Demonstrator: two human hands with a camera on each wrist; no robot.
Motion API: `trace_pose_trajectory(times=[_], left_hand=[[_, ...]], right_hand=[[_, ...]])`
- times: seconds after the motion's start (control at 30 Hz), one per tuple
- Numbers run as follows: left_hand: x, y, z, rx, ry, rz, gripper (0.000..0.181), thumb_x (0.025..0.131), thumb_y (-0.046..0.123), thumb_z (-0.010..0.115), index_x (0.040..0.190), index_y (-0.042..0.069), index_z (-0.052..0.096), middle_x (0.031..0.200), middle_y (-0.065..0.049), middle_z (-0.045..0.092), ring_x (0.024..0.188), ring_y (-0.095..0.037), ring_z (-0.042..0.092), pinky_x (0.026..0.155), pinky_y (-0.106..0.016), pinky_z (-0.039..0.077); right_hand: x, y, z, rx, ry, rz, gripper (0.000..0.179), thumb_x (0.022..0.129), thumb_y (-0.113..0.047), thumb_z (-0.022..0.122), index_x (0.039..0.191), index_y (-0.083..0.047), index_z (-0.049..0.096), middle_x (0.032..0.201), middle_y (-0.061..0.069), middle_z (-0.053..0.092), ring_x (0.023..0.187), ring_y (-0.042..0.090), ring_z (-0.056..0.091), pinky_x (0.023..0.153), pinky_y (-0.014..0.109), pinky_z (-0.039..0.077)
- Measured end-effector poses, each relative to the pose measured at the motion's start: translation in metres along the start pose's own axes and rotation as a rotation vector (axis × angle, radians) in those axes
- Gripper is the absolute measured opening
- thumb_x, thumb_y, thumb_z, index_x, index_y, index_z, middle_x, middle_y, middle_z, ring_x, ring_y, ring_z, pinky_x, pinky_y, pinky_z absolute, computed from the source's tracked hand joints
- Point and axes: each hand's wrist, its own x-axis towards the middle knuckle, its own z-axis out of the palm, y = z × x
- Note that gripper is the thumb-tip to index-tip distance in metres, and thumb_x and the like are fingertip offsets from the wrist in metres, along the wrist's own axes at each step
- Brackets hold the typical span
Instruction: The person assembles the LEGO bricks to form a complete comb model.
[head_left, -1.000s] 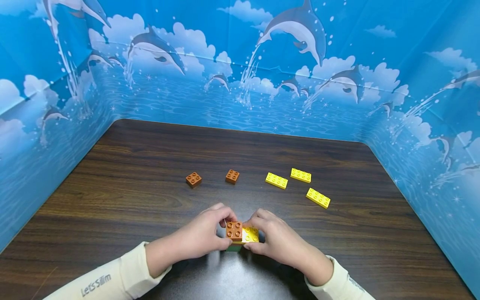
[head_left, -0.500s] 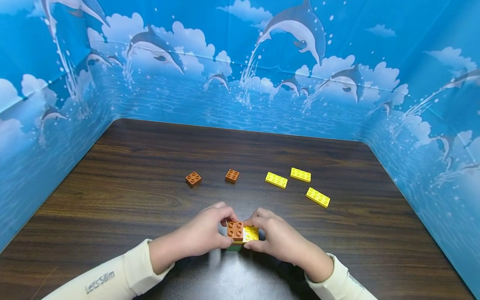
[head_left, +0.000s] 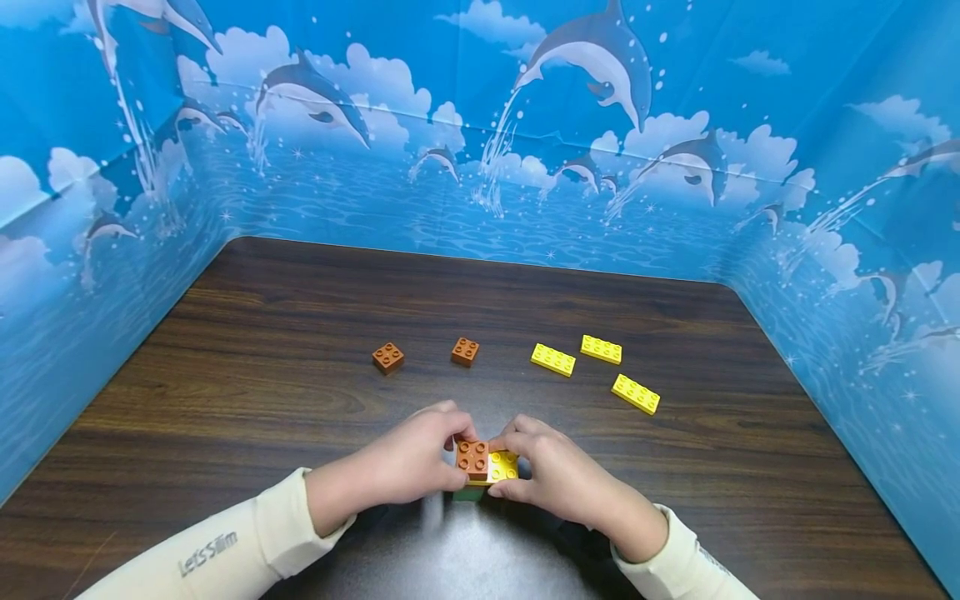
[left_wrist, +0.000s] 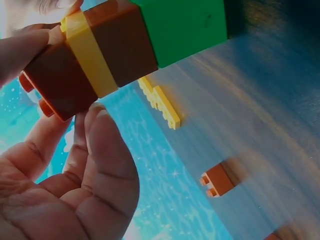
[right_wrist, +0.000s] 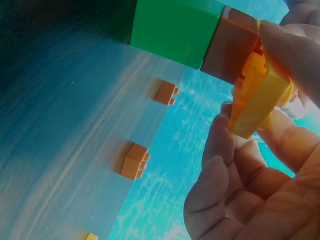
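Observation:
A small stack stands at the table's near middle. Its base is a green block; above that come a brown brick and a yellow plate jutting out to the right. On the plate's left half sits another brown brick, studs up. My left hand pinches this top brick between thumb and fingers. With thumb and fingertips, my right hand grips the yellow plate's overhanging end, as the right wrist view also shows. Fingers hide part of the stack's sides.
Behind the hands, two loose brown bricks lie apart on the dark wooden table. Three yellow plates lie further right. A blue dolphin-print cloth rises along the table's back and sides.
My left hand and forearm have shifted slightly rightward, and the top brown brick has moved a little to the right with them. My right hand stays almost still on the yellow plate.

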Motion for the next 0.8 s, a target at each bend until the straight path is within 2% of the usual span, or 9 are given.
trace_pose_trajectory(times=[0.13,0.33,0.5,0.8], left_hand=[[0.001,0.002,0.0,-0.003,-0.012,-0.02,0.023,0.071,0.003,0.075,0.088,0.011,0.061,0.087,0.0,0.05,0.085,-0.021,0.051,0.069,-0.033,0.044],[-0.002,-0.001,0.002,-0.041,0.006,-0.027,0.026,0.071,0.004,0.075,0.091,0.011,0.061,0.088,0.0,0.051,0.084,-0.019,0.049,0.067,-0.03,0.042],[-0.005,-0.005,0.004,-0.076,0.023,-0.027,0.028,0.074,0.005,0.076,0.097,0.011,0.061,0.091,0.001,0.051,0.086,-0.017,0.048,0.068,-0.029,0.042],[-0.009,-0.01,0.007,-0.107,0.067,0.001,0.034,0.074,0.01,0.08,0.103,0.012,0.062,0.094,0.003,0.053,0.089,-0.016,0.049,0.071,-0.027,0.043]], right_hand=[[0.0,0.0,-0.001,0.0,-0.006,0.003,0.036,0.079,-0.024,0.08,0.111,-0.012,0.07,0.097,-0.008,0.055,0.083,0.01,0.05,0.069,0.021,0.044],[-0.001,0.0,-0.001,-0.031,0.002,-0.01,0.039,0.08,-0.026,0.08,0.114,-0.012,0.068,0.099,-0.008,0.058,0.087,0.012,0.052,0.073,0.024,0.046],[-0.002,0.0,0.0,-0.064,0.043,-0.03,0.044,0.081,-0.03,0.079,0.119,-0.014,0.065,0.103,-0.009,0.06,0.094,0.007,0.051,0.081,0.03,0.049],[-0.004,-0.004,0.002,0.001,0.132,-0.072,0.036,0.087,-0.032,0.072,0.118,-0.015,0.063,0.105,-0.009,0.062,0.095,0.007,0.054,0.082,0.031,0.05]])
